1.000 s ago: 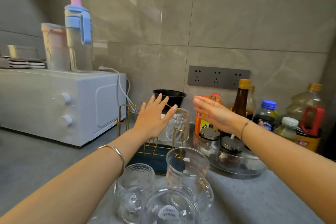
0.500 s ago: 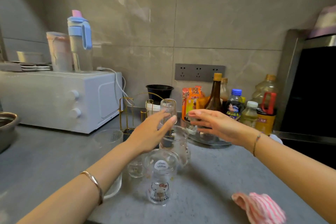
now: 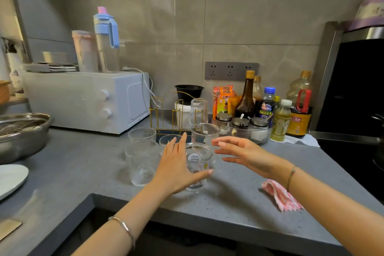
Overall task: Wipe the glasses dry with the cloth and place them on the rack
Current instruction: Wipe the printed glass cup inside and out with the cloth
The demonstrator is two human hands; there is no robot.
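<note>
Several clear glasses stand on the grey counter (image 3: 239, 210). A printed glass (image 3: 198, 169) is nearest, with my left hand (image 3: 176, 168) open against its left side, thumb across its front. My right hand (image 3: 243, 155) hovers open just right of it, fingers straight, touching nothing. A ribbed glass (image 3: 141, 164) and another ribbed glass (image 3: 142, 134) stand to the left, and a handled glass mug (image 3: 204, 133) stands behind. The gold wire rack (image 3: 164, 114) holds one upturned ribbed glass (image 3: 199, 110). A pink striped cloth (image 3: 280, 196) lies at the right near the counter edge.
A white microwave (image 3: 87, 100) stands at the back left, a steel bowl (image 3: 22, 133) and white plate (image 3: 10, 178) at far left. Sauce bottles (image 3: 247, 97) and a tray of spice jars (image 3: 241, 129) crowd the back right. A black stove top (image 3: 353, 151) lies at right.
Both hands have drawn back from the rack, where the upturned glass stays, and come down to either side of the printed glass. The view has pulled back and widened.
</note>
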